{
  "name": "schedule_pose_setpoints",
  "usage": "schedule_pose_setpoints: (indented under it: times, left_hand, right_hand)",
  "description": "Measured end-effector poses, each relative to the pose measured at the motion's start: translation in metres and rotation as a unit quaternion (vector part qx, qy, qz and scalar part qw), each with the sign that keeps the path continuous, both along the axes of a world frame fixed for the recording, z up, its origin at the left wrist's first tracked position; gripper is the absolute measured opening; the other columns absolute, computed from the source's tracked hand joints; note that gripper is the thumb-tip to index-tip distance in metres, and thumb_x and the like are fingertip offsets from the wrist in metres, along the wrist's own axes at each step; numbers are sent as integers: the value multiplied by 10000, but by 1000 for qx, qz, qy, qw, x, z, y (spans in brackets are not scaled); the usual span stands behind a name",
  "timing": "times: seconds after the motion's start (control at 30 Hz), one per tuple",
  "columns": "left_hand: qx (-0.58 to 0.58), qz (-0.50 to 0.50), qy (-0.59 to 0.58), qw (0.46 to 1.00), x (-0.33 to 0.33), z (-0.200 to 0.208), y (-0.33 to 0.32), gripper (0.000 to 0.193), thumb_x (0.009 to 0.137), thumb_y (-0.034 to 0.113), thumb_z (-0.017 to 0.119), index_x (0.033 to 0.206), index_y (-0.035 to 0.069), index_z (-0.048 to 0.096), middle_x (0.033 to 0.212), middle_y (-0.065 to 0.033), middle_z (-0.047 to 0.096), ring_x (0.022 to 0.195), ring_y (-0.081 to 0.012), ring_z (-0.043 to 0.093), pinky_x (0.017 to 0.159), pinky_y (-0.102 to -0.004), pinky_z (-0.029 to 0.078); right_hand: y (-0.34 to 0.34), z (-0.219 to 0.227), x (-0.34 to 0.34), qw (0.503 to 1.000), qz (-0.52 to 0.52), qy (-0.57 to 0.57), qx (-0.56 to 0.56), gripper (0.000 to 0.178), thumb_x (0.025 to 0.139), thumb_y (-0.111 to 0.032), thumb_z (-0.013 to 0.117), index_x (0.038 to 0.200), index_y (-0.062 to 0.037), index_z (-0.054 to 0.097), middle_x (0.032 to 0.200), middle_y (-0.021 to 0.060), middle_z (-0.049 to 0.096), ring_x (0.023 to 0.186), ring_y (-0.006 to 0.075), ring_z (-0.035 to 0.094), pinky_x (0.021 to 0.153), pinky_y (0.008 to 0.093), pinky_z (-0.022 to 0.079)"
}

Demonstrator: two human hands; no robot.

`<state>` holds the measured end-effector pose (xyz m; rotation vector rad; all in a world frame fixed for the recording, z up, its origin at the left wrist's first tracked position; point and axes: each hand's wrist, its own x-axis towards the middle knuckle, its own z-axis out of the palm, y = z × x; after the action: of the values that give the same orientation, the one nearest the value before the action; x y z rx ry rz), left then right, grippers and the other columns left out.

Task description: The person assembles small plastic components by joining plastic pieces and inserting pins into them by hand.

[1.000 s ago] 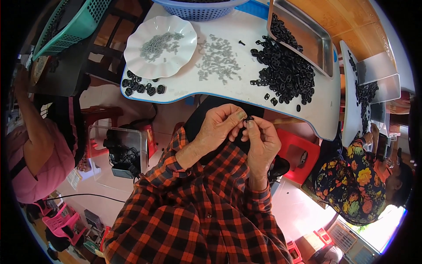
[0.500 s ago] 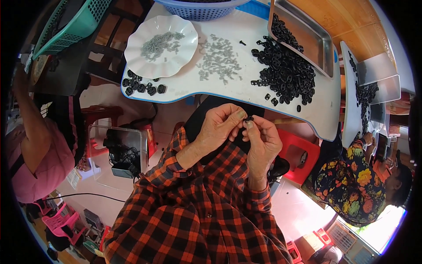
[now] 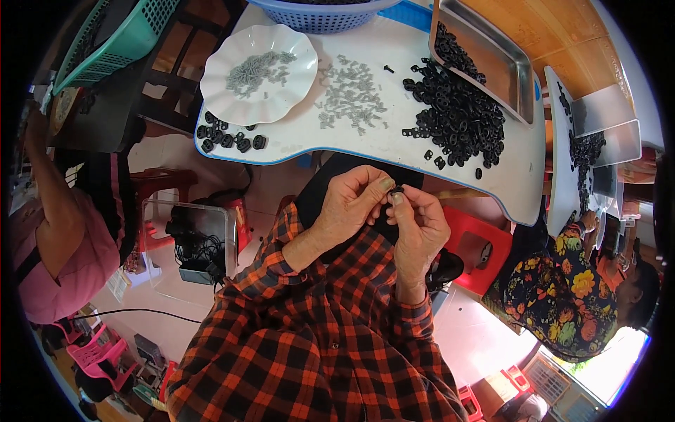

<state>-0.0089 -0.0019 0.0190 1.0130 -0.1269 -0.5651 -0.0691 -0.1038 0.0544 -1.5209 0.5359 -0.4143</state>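
Close together in front of my chest, below the table edge, my left hand (image 3: 357,202) and my right hand (image 3: 420,228) both pinch a small black plastic piece (image 3: 397,189). Fingertips cover most of it, so its exact shape stays hidden. On the table above lie loose small grey springs (image 3: 349,95) and, to the right, a heap of black plastic pieces with holes (image 3: 460,116). A white scalloped plate (image 3: 299,53) at the left carries more grey springs (image 3: 256,72). Below the plate sits a group of rounder black pieces (image 3: 226,140).
A metal tray (image 3: 522,95) tips black pieces onto the white table (image 3: 295,141). Behind stands a blue basket (image 3: 316,21). A red stool (image 3: 478,246) is at my right, a clear box with cables (image 3: 162,271) at my left. People sit on both sides, one in a flowered top (image 3: 562,295).
Both hands keep their pinch on the small black piece, with only a slight shift of the right hand's fingers. The things on the table have not moved visibly.
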Motion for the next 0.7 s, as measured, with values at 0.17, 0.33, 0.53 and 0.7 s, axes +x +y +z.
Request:
schedule_pose_setpoints:
  times: [0.17,0.33,0.53,0.7]
  left_hand:
    - [22,8,-19,1000,0,3,1,199,942,187,552,905,-3,596,710,2,578,536,-30,498,434,-162,392]
    - [45,20,-57,997,-1,4,1,178,941,162,549,900,-7,591,711,4,579,542,-17,492,442,-158,392]
    - [71,40,-124,989,-1,5,3,122,921,96,566,872,-13,588,716,-2,586,588,-23,506,491,-175,420]
    - [110,45,-202,972,1,6,3,99,909,62,567,854,-19,581,710,-11,583,625,-43,524,526,-195,440]
  right_hand:
    - [3,1,1,1000,-9,-3,0,123,845,-2,631,964,21,609,817,69,654,657,69,593,554,179,481]
    - [6,2,1,1000,-23,-7,-8,94,850,7,617,941,27,611,797,82,659,628,73,594,533,176,472]
    - [9,-2,-2,998,-24,-32,-41,81,842,13,627,920,22,608,789,71,648,613,68,585,515,171,467]
    - [6,-6,-4,975,0,-48,-217,87,827,31,640,907,21,607,778,48,626,607,56,574,497,168,461]
